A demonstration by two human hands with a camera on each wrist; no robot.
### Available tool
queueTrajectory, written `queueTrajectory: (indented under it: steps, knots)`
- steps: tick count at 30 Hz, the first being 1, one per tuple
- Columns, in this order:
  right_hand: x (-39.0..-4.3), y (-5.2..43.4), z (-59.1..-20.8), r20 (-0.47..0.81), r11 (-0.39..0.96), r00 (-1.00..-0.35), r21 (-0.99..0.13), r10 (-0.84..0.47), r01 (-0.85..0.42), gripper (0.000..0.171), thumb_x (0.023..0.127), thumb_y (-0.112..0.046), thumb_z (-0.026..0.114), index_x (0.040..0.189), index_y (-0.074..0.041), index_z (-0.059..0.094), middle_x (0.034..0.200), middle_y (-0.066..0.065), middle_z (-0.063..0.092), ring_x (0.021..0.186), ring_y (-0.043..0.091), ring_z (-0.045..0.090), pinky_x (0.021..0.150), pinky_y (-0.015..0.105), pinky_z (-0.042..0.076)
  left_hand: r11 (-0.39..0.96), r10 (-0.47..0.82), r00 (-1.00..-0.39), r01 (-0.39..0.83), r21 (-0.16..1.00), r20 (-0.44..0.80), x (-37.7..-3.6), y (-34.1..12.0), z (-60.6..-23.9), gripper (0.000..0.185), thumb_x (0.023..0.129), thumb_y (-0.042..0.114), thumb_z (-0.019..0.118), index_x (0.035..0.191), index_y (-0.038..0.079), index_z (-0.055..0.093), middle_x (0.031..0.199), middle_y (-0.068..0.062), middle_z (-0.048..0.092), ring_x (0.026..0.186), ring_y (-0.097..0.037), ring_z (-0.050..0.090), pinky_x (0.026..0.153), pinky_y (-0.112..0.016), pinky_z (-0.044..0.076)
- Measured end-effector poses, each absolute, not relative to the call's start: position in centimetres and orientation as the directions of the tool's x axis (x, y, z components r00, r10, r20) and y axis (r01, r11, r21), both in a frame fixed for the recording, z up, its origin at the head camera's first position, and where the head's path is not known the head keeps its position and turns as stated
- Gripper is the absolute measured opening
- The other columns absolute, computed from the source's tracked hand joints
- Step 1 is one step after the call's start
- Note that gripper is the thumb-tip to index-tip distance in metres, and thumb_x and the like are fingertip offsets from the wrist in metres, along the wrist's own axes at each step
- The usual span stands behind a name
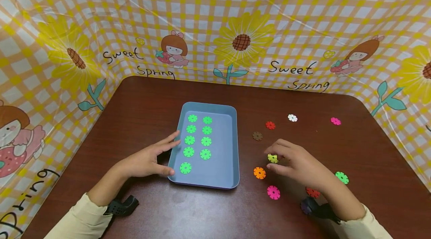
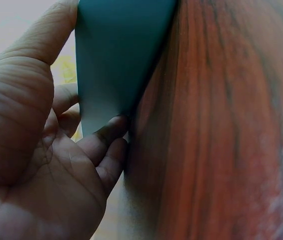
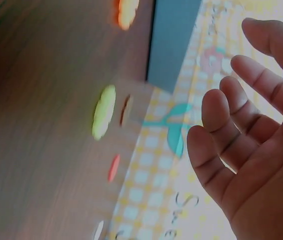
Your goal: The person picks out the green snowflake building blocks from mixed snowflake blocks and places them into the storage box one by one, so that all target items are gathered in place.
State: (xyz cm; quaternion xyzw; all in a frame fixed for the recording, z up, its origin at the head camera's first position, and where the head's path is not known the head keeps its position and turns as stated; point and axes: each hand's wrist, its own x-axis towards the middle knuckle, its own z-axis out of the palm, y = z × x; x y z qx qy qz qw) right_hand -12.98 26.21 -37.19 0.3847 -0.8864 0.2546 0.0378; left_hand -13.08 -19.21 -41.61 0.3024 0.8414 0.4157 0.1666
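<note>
Two discs sit partly hidden under the right hand [image 1: 297, 164], fingers loose above a yellow-green disc [image 1: 272, 158]; the left hand [image 1: 148, 160] rests open against the blue tray [image 1: 232, 145].

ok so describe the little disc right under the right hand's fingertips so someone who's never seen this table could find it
Start at the blue tray in the middle of the brown table and look to its right, where loose flower-shaped discs lie scattered. The right hand hovers open there, and at its fingertips lies the yellow-green disc. It is the only yellowish one; its nearest neighbours are orange, brown and pink.
</note>
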Motion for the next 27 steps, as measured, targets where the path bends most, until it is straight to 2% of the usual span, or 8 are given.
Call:
queueTrajectory:
  steps: [3, 10, 20, 27]
  knots:
    - [-12.6, 27.6, -37.0, 0.284, 0.607, -0.721, -0.397, -0.632, -0.688, 0.041, 0.079, -0.009, 0.084, 0.111, -0.028, 0.067, 0.102, -0.017, 0.058, 0.082, 0.007, 0.055, 0.068, 0.024, 0.049, 0.471, 0.646, -0.763, 0.367, 0.802, -0.03, -13.0, -19.2, -41.6, 0.092, 0.086, 0.032, 0.08, 0.156, 0.004, 0.027, 0.167, -0.002, 0.005, 0.15, -0.029, 0.011, 0.111, -0.059, 0.023]
    - [-11.7, 30.7, -37.1, 0.249, 0.703, -0.801, -0.385, -0.544, -0.597, 0.037, 0.083, -0.014, 0.082, 0.112, -0.029, 0.066, 0.105, -0.018, 0.06, 0.088, 0.009, 0.058, 0.077, 0.02, 0.048, 0.472, 0.642, -0.766, 0.363, 0.803, -0.031, -13.0, -19.2, -41.7, 0.092, 0.086, 0.033, 0.08, 0.156, 0.005, 0.028, 0.167, -0.001, 0.006, 0.15, -0.029, 0.011, 0.111, -0.06, 0.023]
    - [-10.9, 35.8, -37.7, 0.262, 0.786, -0.869, -0.372, -0.421, -0.493, 0.035, 0.08, -0.012, 0.084, 0.112, -0.02, 0.069, 0.096, -0.008, 0.059, 0.081, 0.006, 0.049, 0.075, 0.009, 0.039, 0.472, 0.641, -0.767, 0.369, 0.801, -0.024, -13.0, -19.2, -41.7, 0.092, 0.086, 0.032, 0.08, 0.156, 0.004, 0.028, 0.167, -0.002, 0.006, 0.15, -0.028, 0.01, 0.111, -0.06, 0.022]
    - [-10.2, 39.4, -38.6, 0.198, 0.863, -0.933, -0.359, -0.302, -0.356, 0.03, 0.086, -0.019, 0.08, 0.113, -0.016, 0.069, 0.099, -0.003, 0.06, 0.082, 0.006, 0.049, 0.071, 0.009, 0.038, 0.467, 0.645, -0.764, 0.377, 0.8, -0.017, -13.1, -19.2, -41.7, 0.091, 0.086, 0.032, 0.08, 0.156, 0.005, 0.028, 0.167, -0.002, 0.006, 0.15, -0.028, 0.01, 0.111, -0.06, 0.022]
